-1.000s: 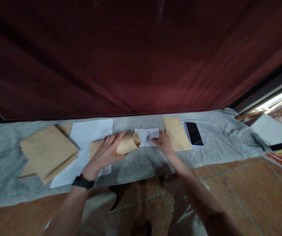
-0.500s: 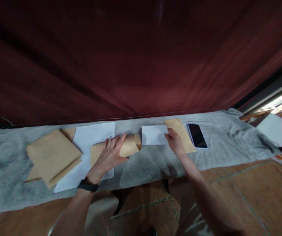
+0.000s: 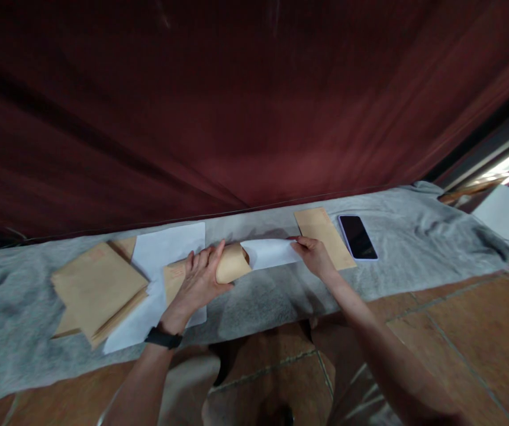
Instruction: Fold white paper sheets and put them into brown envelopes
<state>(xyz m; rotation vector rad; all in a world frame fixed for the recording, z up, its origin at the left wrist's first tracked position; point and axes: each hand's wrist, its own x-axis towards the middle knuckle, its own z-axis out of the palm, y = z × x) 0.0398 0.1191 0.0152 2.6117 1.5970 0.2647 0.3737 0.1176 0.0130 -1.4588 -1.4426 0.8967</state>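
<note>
My left hand (image 3: 201, 277), a dark band on its wrist, grips a brown envelope (image 3: 233, 264) across its middle, thumb on the near edge and fingers on the far one. The envelope bulges and its mouth gapes to the right. My right hand (image 3: 314, 255) pinches the right end of a folded white paper (image 3: 270, 253). The paper's left end is at the envelope's mouth; how far inside it reaches, I cannot tell. Below my left hand lie flat white sheets (image 3: 170, 241).
A stack of brown envelopes (image 3: 99, 284) lies at the left on the grey cloth (image 3: 254, 307). To the right are a single brown envelope (image 3: 332, 236) and a phone (image 3: 358, 238). A dark red curtain (image 3: 245, 118) hangs along the back.
My right hand has moved the folded paper left, from beside the envelope to its mouth, and the paper now tilts. My left hand keeps its grip on the envelope.
</note>
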